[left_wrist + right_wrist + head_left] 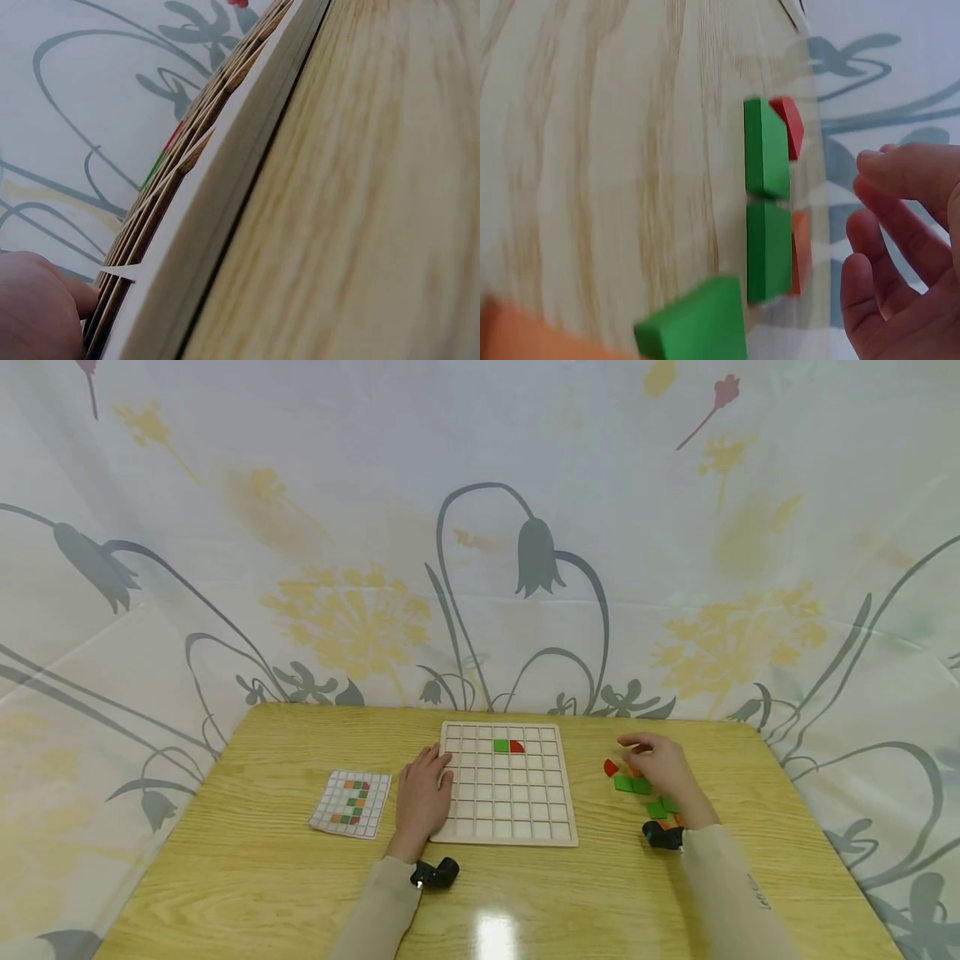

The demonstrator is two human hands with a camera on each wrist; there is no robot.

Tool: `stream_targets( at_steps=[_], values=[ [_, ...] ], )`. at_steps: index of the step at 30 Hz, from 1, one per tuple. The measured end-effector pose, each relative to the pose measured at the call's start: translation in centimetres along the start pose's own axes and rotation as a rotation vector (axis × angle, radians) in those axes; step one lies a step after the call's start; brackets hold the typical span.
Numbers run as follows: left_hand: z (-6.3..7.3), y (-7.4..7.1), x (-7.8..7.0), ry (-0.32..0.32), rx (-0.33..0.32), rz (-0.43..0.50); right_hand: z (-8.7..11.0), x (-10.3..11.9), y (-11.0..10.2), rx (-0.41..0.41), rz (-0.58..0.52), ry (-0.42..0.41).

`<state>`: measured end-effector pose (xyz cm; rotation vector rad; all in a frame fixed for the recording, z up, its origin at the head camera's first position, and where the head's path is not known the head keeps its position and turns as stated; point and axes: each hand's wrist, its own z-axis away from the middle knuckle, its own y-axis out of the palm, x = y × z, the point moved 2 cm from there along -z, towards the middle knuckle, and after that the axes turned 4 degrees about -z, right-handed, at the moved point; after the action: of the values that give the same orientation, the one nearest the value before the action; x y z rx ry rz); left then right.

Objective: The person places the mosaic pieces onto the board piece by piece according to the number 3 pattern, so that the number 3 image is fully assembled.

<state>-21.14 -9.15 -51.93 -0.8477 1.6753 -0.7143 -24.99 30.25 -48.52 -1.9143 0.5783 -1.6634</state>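
My left hand (423, 793) rests on the left edge of a white gridded board (498, 793), fingers relaxed; part of the hand (41, 307) shows against the rim in the left wrist view. On the board, near its far side, a green square tile (501, 746) lies beside a red quarter-circle tile (517, 747). At the right, my right hand (663, 767) hovers over loose tiles. Its fingers (907, 232) are loosely bent with no tile visible between them. Near them are a red tile (789, 126), green tiles (769, 247) and an orange tile (801, 251).
Left of my left hand, a white paper card (322, 814) shows a grid pattern in green, orange and red. More green tiles (657, 810) lie near my right wrist. Behind the wooden table (547, 902) hangs a flower-printed curtain (337, 485).
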Motion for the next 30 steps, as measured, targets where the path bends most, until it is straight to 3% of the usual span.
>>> stream_targets(
  at_steps=[7,14,20,30],
  values=[
    [0.0,0.0,0.0,-0.002,0.009,-0.002,0.9,-1.3,-1.5,0.029,0.037,0.073],
    [-0.1,0.2,0.1,0.000,0.006,-0.003,1.5,-1.7,-2.2,0.112,0.035,0.099],
    [0.0,0.3,0.2,-0.003,0.001,0.014,1.6,-2.7,-2.1,0.217,-0.109,0.141],
    [-0.1,0.3,0.2,0.003,0.002,-0.003,1.5,-3.7,-2.4,0.251,-0.265,0.216]
  ],
)
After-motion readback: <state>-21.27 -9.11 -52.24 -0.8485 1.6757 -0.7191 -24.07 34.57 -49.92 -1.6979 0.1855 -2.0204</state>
